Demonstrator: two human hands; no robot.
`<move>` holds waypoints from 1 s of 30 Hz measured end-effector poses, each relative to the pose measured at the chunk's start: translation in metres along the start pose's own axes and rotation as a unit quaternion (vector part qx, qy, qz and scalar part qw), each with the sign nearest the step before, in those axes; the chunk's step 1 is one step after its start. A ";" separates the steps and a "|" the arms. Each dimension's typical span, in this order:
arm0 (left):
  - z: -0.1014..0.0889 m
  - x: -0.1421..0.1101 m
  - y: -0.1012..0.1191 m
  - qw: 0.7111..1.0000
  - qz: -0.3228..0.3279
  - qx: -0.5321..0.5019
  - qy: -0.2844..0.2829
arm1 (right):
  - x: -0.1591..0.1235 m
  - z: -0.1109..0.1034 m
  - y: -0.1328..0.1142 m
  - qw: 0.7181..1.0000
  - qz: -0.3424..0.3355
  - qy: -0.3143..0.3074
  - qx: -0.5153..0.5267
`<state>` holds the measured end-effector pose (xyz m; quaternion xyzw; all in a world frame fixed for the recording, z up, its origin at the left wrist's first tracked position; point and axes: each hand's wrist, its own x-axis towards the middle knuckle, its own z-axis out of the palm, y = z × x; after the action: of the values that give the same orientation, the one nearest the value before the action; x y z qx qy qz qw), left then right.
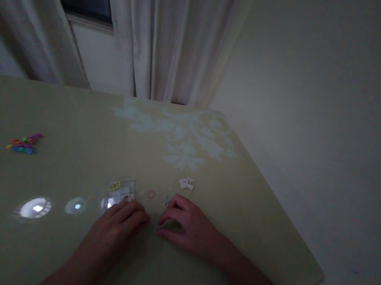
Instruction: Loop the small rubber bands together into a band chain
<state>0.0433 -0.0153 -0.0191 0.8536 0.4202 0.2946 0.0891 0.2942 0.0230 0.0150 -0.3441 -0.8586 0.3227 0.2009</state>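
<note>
fingers of left hand [118,225] bent, hiding near edge of clear box [127,189]; fingers of right hand [189,226] curled; grip of either: cannot tell. pink ring [148,195] lies between. coloured pile [24,143] far left on worktop [78,139]. forearms [249,274] angle inward.

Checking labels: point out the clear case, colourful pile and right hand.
Clear case [129,185]: head view, on its upper right part.
Colourful pile [25,143]: head view, near its middle.
Right hand [194,225]: head view, on the back of the hand.
</note>
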 end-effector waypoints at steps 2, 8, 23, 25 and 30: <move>0.004 -0.005 -0.003 1.000 -0.004 0.012 0.009 | -0.001 0.005 -0.001 1.000 -0.007 -0.018 -0.014; 0.010 -0.013 -0.006 0.999 -0.031 -0.028 0.028 | -0.002 0.016 -0.004 0.997 -0.008 -0.047 -0.054; -0.020 0.013 0.022 0.965 -0.129 -0.198 0.114 | 0.005 0.003 0.000 0.981 0.076 0.152 0.098; -0.021 0.015 0.022 0.959 -0.152 -0.198 0.132 | 0.005 0.002 0.010 0.985 0.071 0.154 0.012; -0.024 0.018 0.022 0.938 -0.212 -0.235 0.143 | 0.006 0.005 0.021 0.987 0.069 0.115 -0.084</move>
<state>0.0527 -0.0182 0.0169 0.6486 0.5183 0.4782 0.2864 0.2972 0.0369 -0.0028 -0.4525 -0.8283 0.2207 0.2458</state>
